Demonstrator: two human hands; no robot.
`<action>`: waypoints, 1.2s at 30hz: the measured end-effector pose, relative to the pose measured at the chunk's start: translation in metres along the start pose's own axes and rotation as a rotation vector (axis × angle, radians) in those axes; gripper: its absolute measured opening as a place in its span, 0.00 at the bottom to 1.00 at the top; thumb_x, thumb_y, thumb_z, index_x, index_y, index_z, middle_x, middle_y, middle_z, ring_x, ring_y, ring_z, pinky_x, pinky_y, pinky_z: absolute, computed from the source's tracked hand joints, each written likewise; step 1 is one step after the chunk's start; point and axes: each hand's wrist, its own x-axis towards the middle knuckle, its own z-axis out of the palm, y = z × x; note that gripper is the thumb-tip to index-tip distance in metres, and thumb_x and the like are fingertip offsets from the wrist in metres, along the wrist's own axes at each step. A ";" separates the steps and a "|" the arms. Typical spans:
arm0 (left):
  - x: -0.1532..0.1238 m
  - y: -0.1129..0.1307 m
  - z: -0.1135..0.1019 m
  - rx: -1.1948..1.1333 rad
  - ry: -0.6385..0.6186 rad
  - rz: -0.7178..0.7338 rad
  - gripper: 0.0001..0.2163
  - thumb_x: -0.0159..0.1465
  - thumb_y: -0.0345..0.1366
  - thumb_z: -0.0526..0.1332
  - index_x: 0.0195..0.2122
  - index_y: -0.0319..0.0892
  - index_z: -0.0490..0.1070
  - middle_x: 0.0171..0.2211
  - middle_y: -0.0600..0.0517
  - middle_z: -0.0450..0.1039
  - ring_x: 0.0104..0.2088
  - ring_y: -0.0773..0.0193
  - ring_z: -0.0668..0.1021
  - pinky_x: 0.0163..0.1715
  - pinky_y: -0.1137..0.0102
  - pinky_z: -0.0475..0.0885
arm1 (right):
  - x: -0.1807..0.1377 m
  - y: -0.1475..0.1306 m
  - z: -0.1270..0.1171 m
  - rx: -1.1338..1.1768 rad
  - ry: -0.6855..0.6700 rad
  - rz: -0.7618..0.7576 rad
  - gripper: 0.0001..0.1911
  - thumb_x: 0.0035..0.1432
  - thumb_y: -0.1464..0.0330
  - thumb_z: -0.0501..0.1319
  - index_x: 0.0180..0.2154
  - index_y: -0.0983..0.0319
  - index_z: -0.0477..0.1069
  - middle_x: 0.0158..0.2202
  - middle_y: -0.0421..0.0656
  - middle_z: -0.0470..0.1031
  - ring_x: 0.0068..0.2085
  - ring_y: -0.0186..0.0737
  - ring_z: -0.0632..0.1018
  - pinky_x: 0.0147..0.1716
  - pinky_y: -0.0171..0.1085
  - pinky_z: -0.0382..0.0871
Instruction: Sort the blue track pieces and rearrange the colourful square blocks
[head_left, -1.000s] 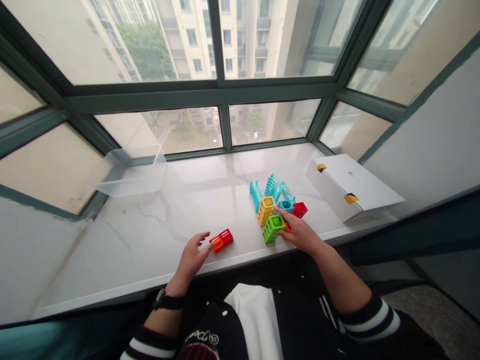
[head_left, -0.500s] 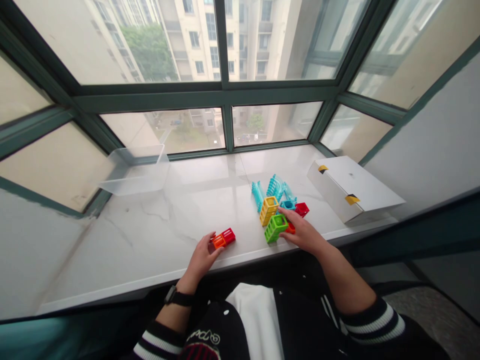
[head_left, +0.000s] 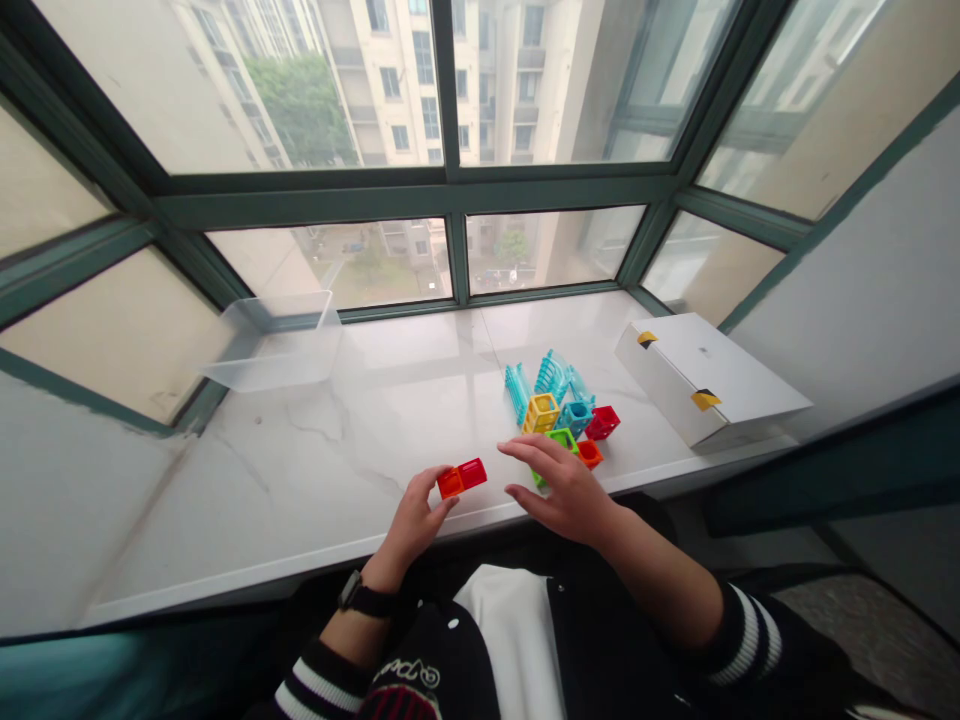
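My left hand (head_left: pixel 418 512) grips a pair of joined toy blocks (head_left: pixel 462 478), one orange and one red, between thumb and fingers. My right hand (head_left: pixel 564 487) is open, thumb and fingers apart and pointing at that pair, with nothing held. Behind the right hand, and partly covered by it, stands a green block (head_left: pixel 561 438). Around it are a yellow block (head_left: pixel 540 412), a blue block (head_left: pixel 575 417), a red block (head_left: pixel 602 422) and an orange block (head_left: pixel 589 454). Farther back lie light-blue ribbed plastic pieces (head_left: pixel 553 374).
A clear plastic bin (head_left: pixel 281 372) stands at the back left of the white marbled sill (head_left: pixel 360 440). On the right is a white box (head_left: pixel 712 380) with yellow-and-black tabs. Green-framed windows close off the back, and the sill's front edge runs near my body.
My right hand has left the green and orange blocks and moved left, toward the left hand. The left hand has shifted slightly right and turned the joined red and orange blocks.
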 end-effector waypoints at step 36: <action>0.032 -0.007 0.020 0.337 -0.096 -0.112 0.17 0.63 0.37 0.66 0.52 0.42 0.71 0.51 0.43 0.75 0.50 0.49 0.77 0.55 0.54 0.72 | -0.009 0.008 0.030 0.318 0.097 0.313 0.36 0.59 0.59 0.73 0.63 0.57 0.63 0.49 0.47 0.79 0.47 0.46 0.83 0.49 0.46 0.83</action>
